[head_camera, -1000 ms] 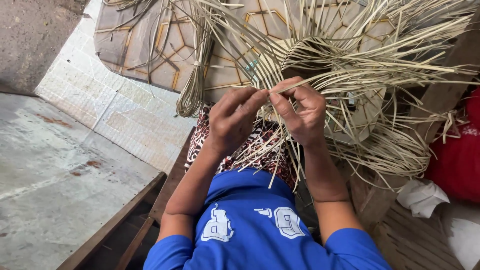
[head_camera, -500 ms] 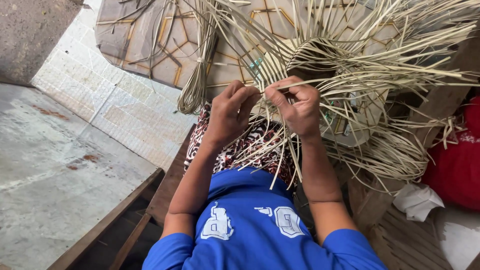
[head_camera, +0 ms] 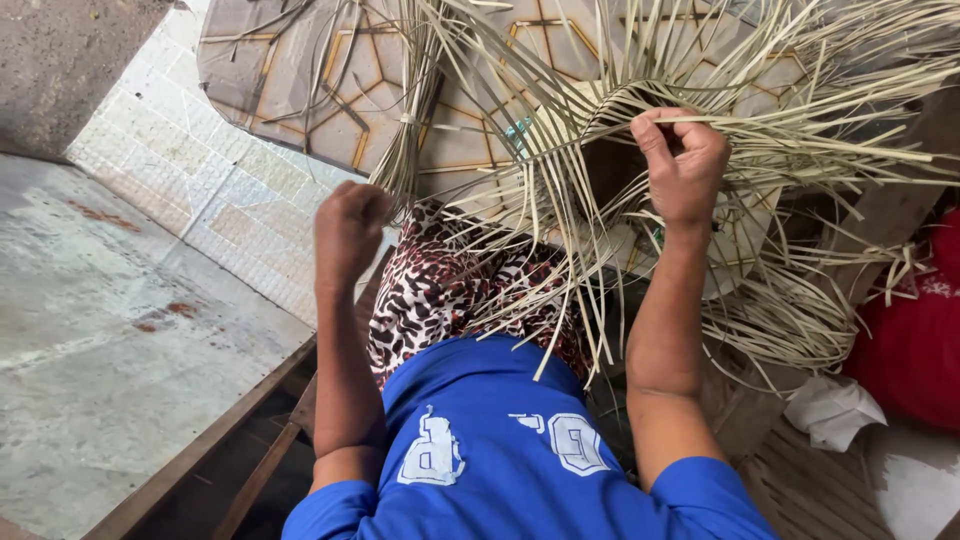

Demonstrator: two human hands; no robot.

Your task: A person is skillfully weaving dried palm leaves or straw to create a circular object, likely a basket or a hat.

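A half-woven basket of pale reed strips (head_camera: 590, 150) rests on my lap, its loose ends fanning out on all sides. My right hand (head_camera: 680, 165) is closed on a few strips at the rim of the basket's opening. My left hand (head_camera: 348, 228) is a fist out to the left, away from the basket, beside a hanging tied bundle of strips (head_camera: 400, 150); whether a strip runs through it cannot be made out. My legs are covered by a leopard-print cloth (head_camera: 430, 290), and I wear a blue shirt (head_camera: 500, 450).
A patterned mat with hexagon shapes (head_camera: 300, 70) lies beyond the basket. Tiled floor (head_camera: 150, 190) and bare concrete (head_camera: 80, 350) are at the left. A wooden bench edge (head_camera: 200, 460) runs under me. A red cloth (head_camera: 910, 340) and white paper (head_camera: 830, 410) lie at the right.
My hands were together at the weave in front of me. They have drawn apart: the left swung out to the left, the right moved up and right along the basket rim.
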